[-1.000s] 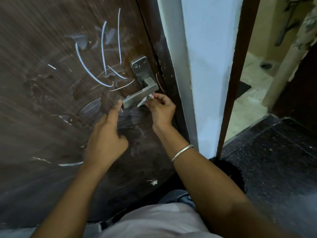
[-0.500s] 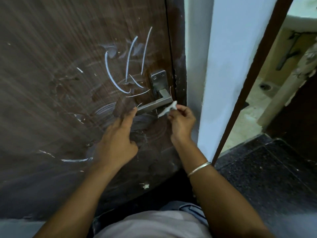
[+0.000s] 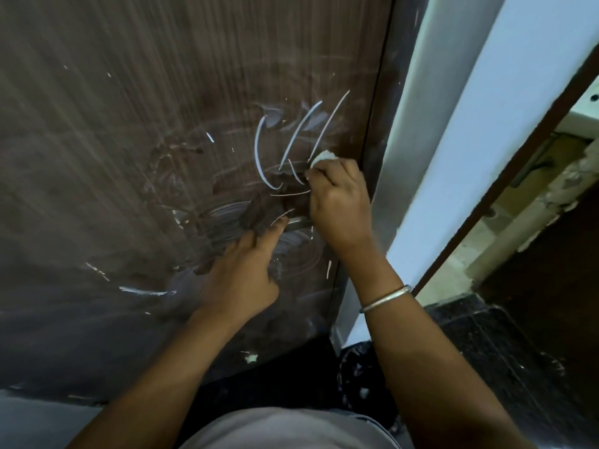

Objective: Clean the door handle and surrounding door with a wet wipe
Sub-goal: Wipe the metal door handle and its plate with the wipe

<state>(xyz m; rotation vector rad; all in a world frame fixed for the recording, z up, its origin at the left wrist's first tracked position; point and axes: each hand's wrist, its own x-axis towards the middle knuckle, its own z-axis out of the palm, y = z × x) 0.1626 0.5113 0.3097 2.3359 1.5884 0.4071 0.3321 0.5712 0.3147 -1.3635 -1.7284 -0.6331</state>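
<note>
A dark brown wooden door (image 3: 136,131) with white scratch marks and smears fills the left of the view. My right hand (image 3: 340,202) is shut on a crumpled white wet wipe (image 3: 322,157), pressed where the handle plate sits and hiding most of it. Only a short piece of the metal door handle (image 3: 299,222) shows below that hand. My left hand (image 3: 241,270) rests against the door under the lever, its index finger stretched up to touch the lever's end.
A white wall edge (image 3: 453,150) stands right of the door. Beyond it a dark door frame (image 3: 505,176) opens onto a tiled room. Dark speckled floor (image 3: 486,351) lies at the lower right. A metal bangle (image 3: 385,298) circles my right wrist.
My right hand has risen with the wipe from under the lever to the handle plate, covering it. My left hand stays by the lever's end. The view has shifted left.
</note>
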